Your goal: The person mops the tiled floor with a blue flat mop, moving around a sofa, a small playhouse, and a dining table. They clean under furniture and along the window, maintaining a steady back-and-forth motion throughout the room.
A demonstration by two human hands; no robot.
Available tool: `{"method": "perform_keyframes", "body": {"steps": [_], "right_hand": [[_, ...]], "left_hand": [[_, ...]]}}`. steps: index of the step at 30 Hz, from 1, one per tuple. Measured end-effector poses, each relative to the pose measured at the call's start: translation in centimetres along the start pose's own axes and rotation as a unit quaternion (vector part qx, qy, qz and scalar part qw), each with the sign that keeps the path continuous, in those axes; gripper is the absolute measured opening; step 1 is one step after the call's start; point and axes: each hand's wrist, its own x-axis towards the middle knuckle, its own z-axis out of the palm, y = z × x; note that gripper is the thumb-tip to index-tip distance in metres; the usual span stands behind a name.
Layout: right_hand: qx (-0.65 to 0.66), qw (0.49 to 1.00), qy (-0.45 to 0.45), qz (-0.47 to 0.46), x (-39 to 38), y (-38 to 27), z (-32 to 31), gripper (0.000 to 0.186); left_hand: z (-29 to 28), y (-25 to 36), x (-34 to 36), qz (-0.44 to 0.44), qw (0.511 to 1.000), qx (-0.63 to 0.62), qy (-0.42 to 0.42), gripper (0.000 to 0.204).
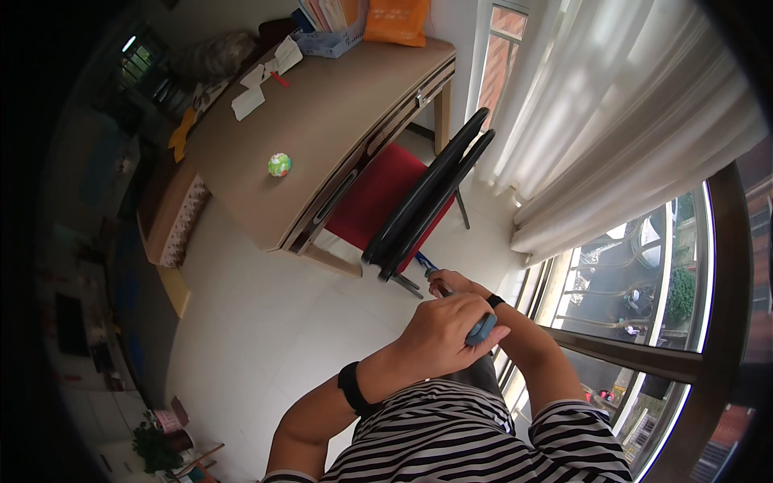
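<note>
My left hand (443, 330) is wrapped round the top of a long-handled tool, whose grey-blue grip end (481, 328) sticks out past the fingers. Lower down the same handle, my right hand (452, 282) is closed on it. Beyond the right hand a short blue stretch of the tool (425, 261) shows; the chair hides its far end, so I cannot make out its kind. The red-seated chair (378, 189) with a black-framed back stands just ahead of my hands, partly under the desk.
The brown desk (346, 88) carries a green patterned ball (279, 165), papers (248, 103), a blue basket (330, 42) and an orange bag (394, 22). Pale floor tiles (250, 322) lie left of me. White curtains (596, 88) and a window (636, 274) are on my right.
</note>
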Motion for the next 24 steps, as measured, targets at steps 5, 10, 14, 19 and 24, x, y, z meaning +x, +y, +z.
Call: {"method": "perform_keyframes", "body": {"steps": [5, 10, 14, 19, 24], "right_hand": [[0.009, 0.984, 0.066, -0.165, -0.3, -1.0, -4.4, 0.031], [0.283, 0.917, 0.204, -0.192, -0.1, 2.7, -5.7, 0.018], [0.732, 0.622, 0.108, 0.255, -0.1, 5.8, -10.5, 0.016], [0.760, 0.568, 0.178, 0.261, -3.7, 5.2, -12.8, 0.018], [0.771, 0.541, 0.164, 0.294, -4.4, 4.9, -12.6, 0.016]], "left_hand": [[3.7, -2.9, 5.9, -0.020, 0.999, 0.012, 0.029, 0.020], [8.9, -4.5, 12.3, 0.004, 0.998, 0.000, -0.070, 0.020], [12.5, -4.2, 15.7, 0.031, 0.983, -0.050, -0.172, 0.022], [12.9, -4.2, 18.5, 0.042, 0.957, -0.103, -0.266, 0.018], [10.9, -3.7, 19.2, 0.038, 0.943, -0.153, -0.293, 0.017]]}}
